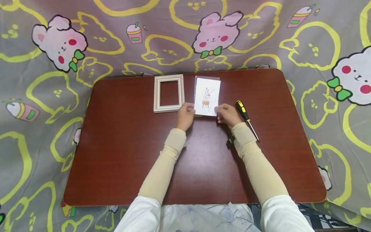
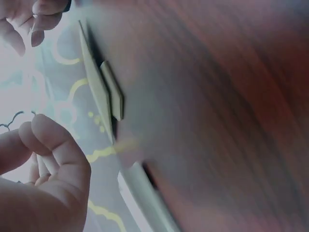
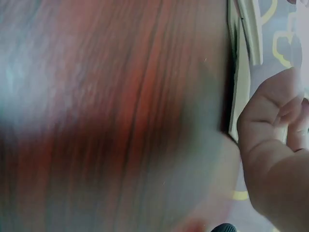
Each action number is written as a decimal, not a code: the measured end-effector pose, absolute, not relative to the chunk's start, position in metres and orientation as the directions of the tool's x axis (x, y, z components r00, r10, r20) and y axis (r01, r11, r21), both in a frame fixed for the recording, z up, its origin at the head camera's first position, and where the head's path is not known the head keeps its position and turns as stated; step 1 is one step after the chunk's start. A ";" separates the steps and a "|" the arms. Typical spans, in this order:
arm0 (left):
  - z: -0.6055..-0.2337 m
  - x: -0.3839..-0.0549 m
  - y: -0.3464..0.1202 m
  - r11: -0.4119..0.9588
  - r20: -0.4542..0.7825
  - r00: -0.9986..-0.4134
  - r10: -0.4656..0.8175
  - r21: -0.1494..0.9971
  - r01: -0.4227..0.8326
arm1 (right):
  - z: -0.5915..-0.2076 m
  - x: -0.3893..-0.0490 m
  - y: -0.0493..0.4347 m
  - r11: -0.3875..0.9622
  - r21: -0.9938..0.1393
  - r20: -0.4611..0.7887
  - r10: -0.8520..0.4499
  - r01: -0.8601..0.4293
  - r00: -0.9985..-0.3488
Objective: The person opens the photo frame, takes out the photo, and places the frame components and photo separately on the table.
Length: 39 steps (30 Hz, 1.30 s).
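Observation:
A white art print (image 1: 206, 96) with a potted plant drawn on it is held up by both hands above the table's far side. My left hand (image 1: 185, 116) pinches its lower left corner between thumb and fingers. At the lower right corner, my right hand (image 1: 229, 115) does the same. A clear sheet edge (image 1: 207, 77) shows along the print's top and left side. Beneath the print, in the left wrist view, a thin backing board (image 2: 98, 89) with a small raised piece (image 2: 113, 92) lies on the table. The cream picture frame (image 1: 156, 93) lies just left of my left hand.
A black and yellow screwdriver (image 1: 242, 110) lies right of my right hand, its tip toward me. A small dark object (image 1: 230, 142) shows beside the right wrist, partly hidden. The brown table (image 1: 121, 154) has rounded corners, and a patterned cloth (image 1: 171, 29) hangs behind it.

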<state>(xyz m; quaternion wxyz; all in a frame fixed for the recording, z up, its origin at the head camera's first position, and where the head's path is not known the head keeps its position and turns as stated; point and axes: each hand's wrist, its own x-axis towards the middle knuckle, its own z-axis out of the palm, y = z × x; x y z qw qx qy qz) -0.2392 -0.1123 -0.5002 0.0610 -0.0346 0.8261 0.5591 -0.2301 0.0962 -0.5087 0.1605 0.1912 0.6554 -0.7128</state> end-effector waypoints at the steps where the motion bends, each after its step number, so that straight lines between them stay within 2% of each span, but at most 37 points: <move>1: -0.499 -0.238 -0.114 0.367 -0.136 -0.990 0.022 0.922 -0.119 | -0.508 -0.230 0.095 -0.090 -0.880 -0.470 0.018 0.467 -0.882; 8: -0.490 -0.227 -0.135 0.312 -0.157 -0.982 0.107 0.943 -0.117 | -0.507 -0.226 0.085 -0.145 -0.932 -0.333 -0.010 0.331 -0.943; 16: -0.482 -0.215 -0.166 0.352 -0.176 -0.974 0.144 0.929 -0.116 | -0.493 -0.217 0.065 -0.086 -0.965 -0.241 -0.077 0.248 -0.967; 26: -0.480 -0.189 -0.211 0.401 -0.208 -0.968 0.140 0.906 -0.136 | -0.492 -0.205 0.030 0.031 -0.981 -0.192 -0.221 0.190 -0.956; 39: -0.486 -0.140 -0.260 0.531 -0.291 -0.953 0.084 0.822 -0.204 | -0.500 -0.167 -0.023 0.161 -0.960 -0.269 -0.299 0.230 -0.915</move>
